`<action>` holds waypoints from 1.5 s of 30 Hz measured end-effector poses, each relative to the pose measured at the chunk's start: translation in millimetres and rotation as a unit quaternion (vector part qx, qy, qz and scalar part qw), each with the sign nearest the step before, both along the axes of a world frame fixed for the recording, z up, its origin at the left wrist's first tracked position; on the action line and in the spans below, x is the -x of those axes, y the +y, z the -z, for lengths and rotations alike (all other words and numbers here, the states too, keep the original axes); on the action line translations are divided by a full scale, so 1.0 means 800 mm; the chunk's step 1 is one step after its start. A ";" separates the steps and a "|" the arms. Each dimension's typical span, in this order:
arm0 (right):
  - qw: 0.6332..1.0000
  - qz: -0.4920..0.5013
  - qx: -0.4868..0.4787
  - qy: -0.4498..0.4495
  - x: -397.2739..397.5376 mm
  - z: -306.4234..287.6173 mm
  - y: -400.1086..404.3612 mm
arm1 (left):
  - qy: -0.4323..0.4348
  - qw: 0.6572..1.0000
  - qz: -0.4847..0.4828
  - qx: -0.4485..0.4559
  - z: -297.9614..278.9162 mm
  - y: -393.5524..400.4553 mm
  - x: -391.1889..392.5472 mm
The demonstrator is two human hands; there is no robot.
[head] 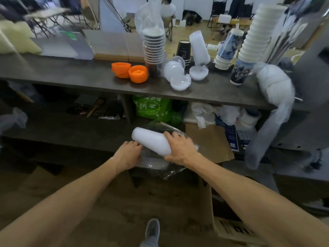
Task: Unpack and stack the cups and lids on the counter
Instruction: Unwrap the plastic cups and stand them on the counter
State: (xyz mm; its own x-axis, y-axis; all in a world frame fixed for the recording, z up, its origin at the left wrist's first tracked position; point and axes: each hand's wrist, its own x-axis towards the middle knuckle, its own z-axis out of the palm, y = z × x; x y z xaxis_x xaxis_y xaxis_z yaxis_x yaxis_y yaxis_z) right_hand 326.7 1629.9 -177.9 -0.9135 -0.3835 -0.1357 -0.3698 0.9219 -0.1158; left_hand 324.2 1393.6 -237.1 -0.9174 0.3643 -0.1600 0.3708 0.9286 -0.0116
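Note:
Below the counter, my right hand (pixel 179 148) grips a white stack of lids or cups (pixel 151 139) lying tilted, its end pointing up left. My left hand (pixel 129 154) holds the clear plastic wrapper (pixel 160 166) under that stack. On the dark counter (pixel 71 73) stand a sleeve of dark cups in a plastic bag (pixel 154 50), a short black cup stack (pixel 183 50), a leaning white stack (pixel 199 48), loose white lids (pixel 179 81), printed cups (pixel 226 52) and a tall white cup stack (pixel 258 34). A bagged white stack (pixel 276 84) hangs over the right edge.
Two orange lids (pixel 130 72) lie on the counter left of the dark cups. A green bag (pixel 153 107), plastic bags and a cardboard sheet (pixel 208 141) fill the shelf below. A cardboard box (pixel 231 229) stands by my foot (pixel 152 230).

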 end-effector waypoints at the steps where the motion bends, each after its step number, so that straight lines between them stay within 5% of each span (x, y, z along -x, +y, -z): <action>1: 1.000 -0.005 0.010 0.001 -0.007 -0.008 0.000 | -0.005 1.000 -0.016 -0.006 -0.007 -0.001 -0.008; 5: 0.998 -0.024 0.047 0.041 -0.025 -0.039 0.000 | -0.027 0.994 -0.073 -0.071 -0.039 0.002 -0.029; 12: 0.992 -0.013 0.063 0.105 -0.023 -0.081 0.026 | 0.064 0.995 -0.046 -0.053 -0.104 0.027 -0.016; 18: 0.984 0.013 0.103 0.142 -0.005 -0.110 0.075 | 0.007 0.974 -0.075 -0.214 -0.150 0.083 0.012; 22: 0.974 0.045 0.174 0.138 0.017 -0.122 0.108 | -0.042 0.911 -0.130 -0.390 -0.185 0.134 0.039; 28: 0.931 0.096 0.321 0.148 0.074 -0.138 0.124 | -0.153 0.725 -0.184 -0.646 -0.236 0.198 0.100; 30: 0.913 0.105 0.362 0.157 0.100 -0.147 0.123 | -0.157 0.694 -0.176 -0.681 -0.249 0.209 0.126; 35: 0.887 0.114 0.405 0.193 0.194 -0.172 0.117 | -0.125 0.668 -0.136 -0.721 -0.280 0.218 0.221; 45: 0.838 0.153 0.441 0.283 0.400 -0.253 0.093 | 0.024 0.689 -0.065 -0.721 -0.362 0.230 0.408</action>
